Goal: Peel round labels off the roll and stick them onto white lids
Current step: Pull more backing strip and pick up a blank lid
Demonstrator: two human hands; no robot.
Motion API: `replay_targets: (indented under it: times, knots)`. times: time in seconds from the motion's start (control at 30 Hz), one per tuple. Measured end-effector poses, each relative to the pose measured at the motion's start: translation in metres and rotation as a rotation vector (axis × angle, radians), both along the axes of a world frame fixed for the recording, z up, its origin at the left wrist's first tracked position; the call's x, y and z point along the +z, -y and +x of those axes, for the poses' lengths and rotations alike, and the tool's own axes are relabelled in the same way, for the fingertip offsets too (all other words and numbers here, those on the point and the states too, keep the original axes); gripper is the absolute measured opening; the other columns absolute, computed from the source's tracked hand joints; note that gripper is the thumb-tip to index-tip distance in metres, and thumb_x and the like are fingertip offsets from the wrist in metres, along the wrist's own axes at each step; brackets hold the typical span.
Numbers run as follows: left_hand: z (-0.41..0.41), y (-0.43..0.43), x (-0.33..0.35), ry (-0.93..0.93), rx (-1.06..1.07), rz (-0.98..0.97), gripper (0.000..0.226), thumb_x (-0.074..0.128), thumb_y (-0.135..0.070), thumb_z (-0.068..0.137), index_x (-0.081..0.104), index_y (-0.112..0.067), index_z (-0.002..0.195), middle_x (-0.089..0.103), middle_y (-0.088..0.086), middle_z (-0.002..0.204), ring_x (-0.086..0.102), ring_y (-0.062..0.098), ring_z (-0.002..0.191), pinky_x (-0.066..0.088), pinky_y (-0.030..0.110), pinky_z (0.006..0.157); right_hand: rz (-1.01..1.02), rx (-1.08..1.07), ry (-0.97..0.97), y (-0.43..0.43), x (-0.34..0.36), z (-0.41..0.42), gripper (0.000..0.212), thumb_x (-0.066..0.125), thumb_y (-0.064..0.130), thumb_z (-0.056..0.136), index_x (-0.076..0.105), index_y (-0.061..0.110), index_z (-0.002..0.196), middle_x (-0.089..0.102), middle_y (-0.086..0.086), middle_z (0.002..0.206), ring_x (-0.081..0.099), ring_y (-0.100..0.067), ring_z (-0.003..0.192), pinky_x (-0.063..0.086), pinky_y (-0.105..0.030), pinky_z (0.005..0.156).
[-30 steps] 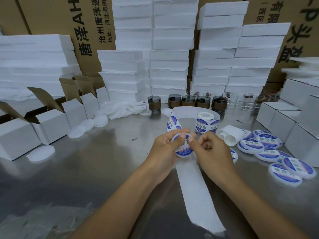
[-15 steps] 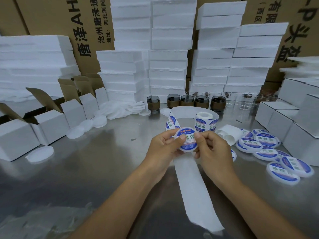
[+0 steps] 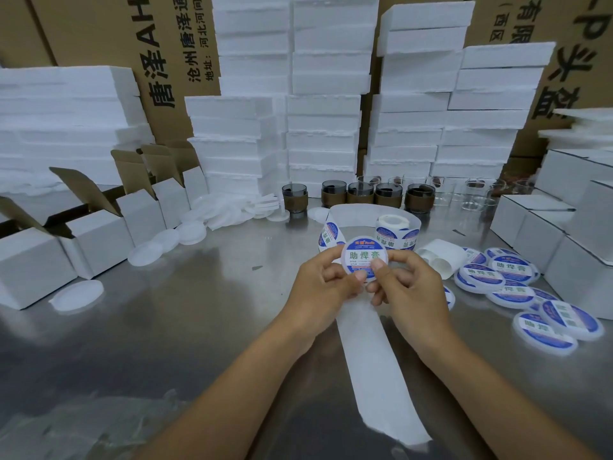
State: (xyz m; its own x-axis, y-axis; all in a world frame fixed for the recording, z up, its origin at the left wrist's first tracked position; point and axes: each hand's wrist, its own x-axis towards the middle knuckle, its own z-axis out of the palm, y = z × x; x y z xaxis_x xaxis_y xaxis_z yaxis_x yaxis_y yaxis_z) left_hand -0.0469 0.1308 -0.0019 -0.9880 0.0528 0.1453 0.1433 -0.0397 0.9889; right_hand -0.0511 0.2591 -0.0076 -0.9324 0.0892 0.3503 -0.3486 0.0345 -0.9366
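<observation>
A white lid (image 3: 364, 255) with a round blue-and-white label on it is held upright above the steel table, its face towards me. My left hand (image 3: 325, 283) grips its left edge and my right hand (image 3: 403, 287) its right edge, both thumbs pressing on the label's lower part. Behind them stands the label roll (image 3: 394, 229), with its bare backing strip (image 3: 378, 360) running towards me. Several labelled lids (image 3: 510, 280) lie at the right. Plain white lids (image 3: 146, 254) lie at the left.
Open white cartons (image 3: 96, 234) line the left side and closed white boxes (image 3: 544, 227) the right. Foam slabs (image 3: 325, 104) are stacked at the back, with dark cups (image 3: 388, 194) and clear glasses (image 3: 474, 194) in front of them. A curled white backing scrap (image 3: 438, 260) lies right of the roll.
The lid has been tilted up from lying nearly flat between my hands to facing me, and raised slightly. Both thumbs have slid down onto the label's lower edge.
</observation>
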Motion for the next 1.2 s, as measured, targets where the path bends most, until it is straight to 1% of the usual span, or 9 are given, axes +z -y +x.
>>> replay_targets:
  times: [0.1,0.23,0.47,0.6,0.77,0.9,1.0,1.07,1.2]
  knots:
    - [0.0,0.0,0.0,-0.008,0.004,-0.034,0.042,0.065,-0.011,0.087,0.055,-0.019,0.127,0.072,0.001,0.104,0.066,0.007,0.084,0.052,0.016,0.07,-0.008,-0.012,0.006,0.0,0.0,-0.001,0.008,0.054,0.021,0.092,0.059,0.019,0.085,0.064,0.002,0.054,0.055,-0.006,0.046,0.048,-0.017,0.049]
    - [0.0,0.0,0.0,-0.009,0.014,-0.056,0.043,0.065,-0.016,0.086,0.054,-0.021,0.127,0.067,0.002,0.115,0.064,0.012,0.094,0.055,0.019,0.076,0.032,-0.034,0.001,-0.001,0.001,0.0,0.013,0.055,0.02,0.092,0.061,0.02,0.081,0.063,0.004,0.052,0.054,-0.002,0.046,0.047,-0.013,0.049]
    - [-0.002,0.002,-0.002,-0.021,0.019,-0.035,0.044,0.07,-0.012,0.082,0.057,-0.016,0.124,0.069,0.004,0.111,0.067,0.013,0.094,0.056,0.023,0.079,0.021,0.003,0.038,0.0,0.004,0.002,0.009,0.058,0.021,0.09,0.061,0.014,0.086,0.065,0.002,0.055,0.056,-0.005,0.045,0.048,-0.016,0.049]
    - [-0.002,0.002,-0.002,-0.018,0.015,0.001,0.044,0.071,-0.014,0.081,0.057,-0.018,0.123,0.071,0.003,0.106,0.069,0.011,0.089,0.056,0.021,0.075,0.045,0.026,0.004,0.002,0.004,0.004,0.009,0.064,0.02,0.085,0.056,0.024,0.087,0.067,0.007,0.063,0.06,-0.001,0.05,0.045,-0.009,0.049]
    - [-0.002,0.002,0.0,-0.023,0.028,0.016,0.022,0.062,-0.018,0.089,0.06,-0.027,0.108,0.073,-0.004,0.095,0.069,0.009,0.074,0.056,0.02,0.071,0.039,-0.002,-0.024,0.001,0.001,0.0,0.018,0.063,0.015,0.086,0.054,0.029,0.09,0.066,0.01,0.058,0.059,-0.002,0.048,0.045,-0.009,0.051]
    - [-0.001,0.001,0.002,-0.016,0.042,0.004,0.025,0.06,-0.019,0.09,0.06,-0.021,0.115,0.07,0.004,0.107,0.069,0.012,0.079,0.056,0.021,0.073,0.07,0.005,-0.071,-0.001,-0.001,-0.003,0.023,0.064,0.013,0.085,0.054,0.032,0.093,0.065,0.01,0.057,0.059,-0.002,0.049,0.045,-0.008,0.053]
    - [-0.002,0.001,0.003,0.043,0.056,0.03,0.027,0.058,-0.018,0.092,0.059,-0.019,0.119,0.068,0.004,0.106,0.067,0.013,0.082,0.056,0.021,0.073,0.094,-0.099,-0.064,-0.012,0.002,-0.01,0.017,0.063,0.017,0.086,0.056,0.028,0.097,0.065,0.007,0.061,0.06,-0.001,0.052,0.046,-0.009,0.052]
    - [-0.002,0.004,0.004,0.071,0.057,0.054,0.027,0.056,-0.014,0.094,0.06,-0.017,0.12,0.068,0.004,0.098,0.066,0.014,0.08,0.055,0.021,0.072,0.117,-0.232,-0.062,-0.029,0.006,-0.014,0.018,0.059,0.018,0.089,0.053,0.027,0.103,0.065,0.001,0.069,0.061,-0.003,0.056,0.047,-0.013,0.049]
    - [-0.002,0.009,0.003,0.079,0.066,0.08,0.022,0.053,-0.01,0.095,0.062,-0.013,0.115,0.067,0.0,0.08,0.065,0.014,0.073,0.054,0.023,0.071,0.477,-0.535,-0.107,-0.069,0.004,-0.02,0.033,0.051,0.015,0.094,0.042,0.018,0.125,0.058,-0.001,0.07,0.056,-0.016,0.065,0.037,-0.026,0.051]
